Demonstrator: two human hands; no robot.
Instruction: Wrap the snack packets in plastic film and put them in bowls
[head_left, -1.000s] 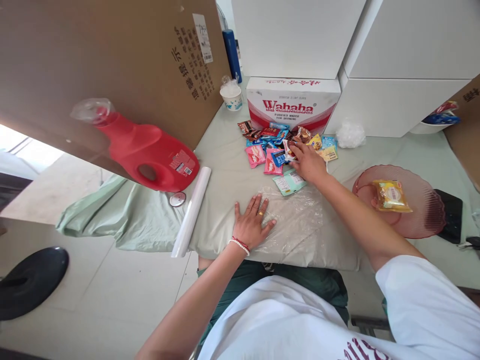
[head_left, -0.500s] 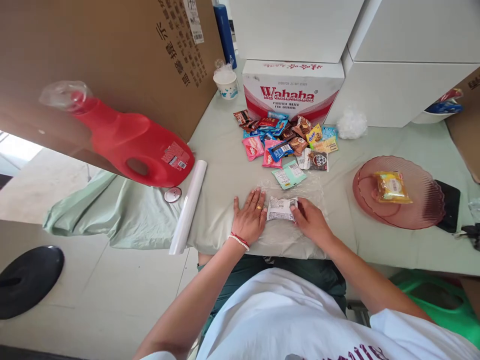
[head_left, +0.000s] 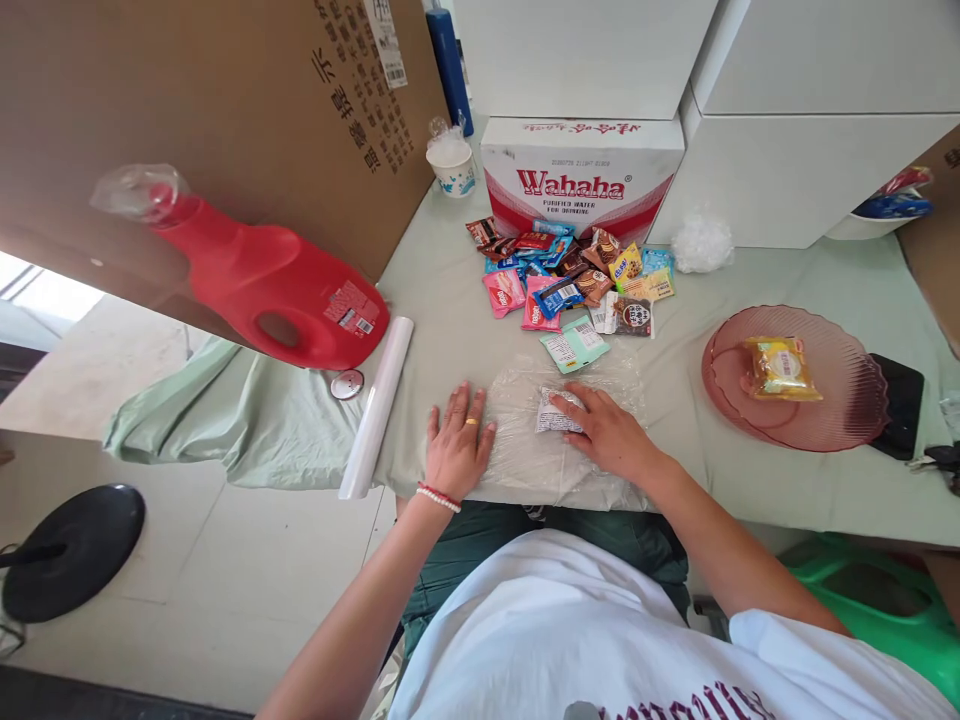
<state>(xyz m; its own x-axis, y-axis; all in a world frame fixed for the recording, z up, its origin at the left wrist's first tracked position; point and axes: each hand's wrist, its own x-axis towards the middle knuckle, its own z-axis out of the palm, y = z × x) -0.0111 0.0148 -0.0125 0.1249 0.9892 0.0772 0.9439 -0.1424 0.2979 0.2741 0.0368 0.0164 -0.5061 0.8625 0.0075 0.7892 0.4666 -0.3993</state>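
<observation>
A sheet of clear plastic wrap (head_left: pixel 536 455) lies on the green cloth in front of me. A small white snack packet (head_left: pixel 553 414) rests on its middle. My right hand (head_left: pixel 606 435) lies flat on that packet, fingers stretched out over it. My left hand (head_left: pixel 455 448), wearing a ring and a beaded bracelet, lies flat with spread fingers on the left edge of the sheet. Farther back lies a pile of colourful snack packets (head_left: pixel 574 277).
A roll of wrap (head_left: pixel 377 405) and a red detergent jug (head_left: pixel 266 285) lie at the left. A Wahaha box (head_left: pixel 581 180), a paper cup (head_left: pixel 450 165) and a crumpled plastic ball (head_left: pixel 701 243) stand behind. A pink plate (head_left: pixel 825 420) holds a yellow packet (head_left: pixel 780 368) at the right.
My right hand took a white packet from the pile and brought it down onto the plastic sheet. My left hand slid a little left along the sheet's edge.
</observation>
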